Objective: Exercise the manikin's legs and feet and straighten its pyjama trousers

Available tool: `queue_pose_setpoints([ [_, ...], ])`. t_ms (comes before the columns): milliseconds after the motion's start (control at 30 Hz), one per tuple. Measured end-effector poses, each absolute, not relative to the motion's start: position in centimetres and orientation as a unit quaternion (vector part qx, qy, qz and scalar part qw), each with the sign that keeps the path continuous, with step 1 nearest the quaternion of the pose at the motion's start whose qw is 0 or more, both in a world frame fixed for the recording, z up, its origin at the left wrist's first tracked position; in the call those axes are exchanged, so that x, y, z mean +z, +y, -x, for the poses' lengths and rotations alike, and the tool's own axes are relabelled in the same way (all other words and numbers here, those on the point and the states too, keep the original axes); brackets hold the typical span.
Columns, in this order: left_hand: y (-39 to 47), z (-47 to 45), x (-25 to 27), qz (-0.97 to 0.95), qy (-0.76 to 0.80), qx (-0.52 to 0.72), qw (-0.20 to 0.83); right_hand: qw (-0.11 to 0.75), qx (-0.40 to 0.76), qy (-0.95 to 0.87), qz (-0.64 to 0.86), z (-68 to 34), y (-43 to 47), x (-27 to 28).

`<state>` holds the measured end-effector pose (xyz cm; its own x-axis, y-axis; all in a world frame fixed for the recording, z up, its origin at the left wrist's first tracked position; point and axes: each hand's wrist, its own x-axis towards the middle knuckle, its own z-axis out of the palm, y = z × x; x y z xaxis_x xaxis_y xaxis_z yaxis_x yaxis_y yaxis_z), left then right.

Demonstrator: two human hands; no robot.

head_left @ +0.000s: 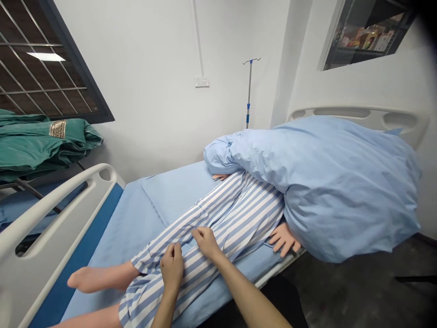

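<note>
A mannequin lies on the bed in blue-and-white striped trousers (252, 214), legs toward the left. My left hand (171, 266) is closed over the nearer trouser leg. My right hand (206, 241) is closed too, thumb against curled fingers, further up between the two legs. Whether either one pinches cloth is hidden by the fingers. A light blue quilt (344, 182) is heaped over the mannequin's upper body and hides it. One mannequin hand (286, 239) sticks out at the near bed edge, and the other (220, 176) peeks from under the quilt. A bare foot (85, 279) points toward the footboard.
The pale footboard (64, 214) stands at left and the headboard (362, 111) at right. Behind the bed is an IV pole (249, 91) by the wall. Green folded cloth (37, 143) lies beyond the footboard. The quilt overhangs the near bed edge.
</note>
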<state>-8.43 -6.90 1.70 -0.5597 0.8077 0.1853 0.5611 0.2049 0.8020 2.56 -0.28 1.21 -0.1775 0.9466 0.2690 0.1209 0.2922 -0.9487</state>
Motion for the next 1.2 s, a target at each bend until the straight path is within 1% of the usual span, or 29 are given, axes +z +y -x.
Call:
queue_pose_setpoints([
  [267,-2.8,3.3,5.1,-0.452,0.660,0.548,0.243,0.546,0.572,-0.489,0.368,-3.5,0.7,1.1],
  [367,-2.0,1.2,4.0,-0.439,0.673,0.551,0.225,0.575,0.588,-0.431,0.372,-3.9,0.7,1.0],
  [500,-2.3,0.7,1.9,-0.420,0.735,0.508,0.161,0.575,0.563,-0.435,0.404,-3.8,0.5,0.8],
  [633,-2.4,1.0,1.8,-0.438,0.740,0.481,0.171,0.565,0.514,-0.486,0.426,-4.0,0.5,1.6],
  [800,-2.5,0.6,2.3,-0.454,0.734,0.475,0.171,0.515,0.442,-0.621,0.392,-6.8,2.0,3.3],
  [967,-2.5,0.6,2.0,-0.464,0.730,0.470,0.174,0.474,0.376,-0.681,0.413,-10.1,3.6,2.3],
  [1100,-2.2,0.3,2.2,-0.460,0.719,0.488,0.184,0.472,0.372,-0.693,0.400,-10.9,3.9,1.1],
  [1200,-1.8,-1.4,3.3,-0.445,0.676,0.547,0.213,0.491,0.424,-0.649,0.399,-11.0,4.0,1.2],
])
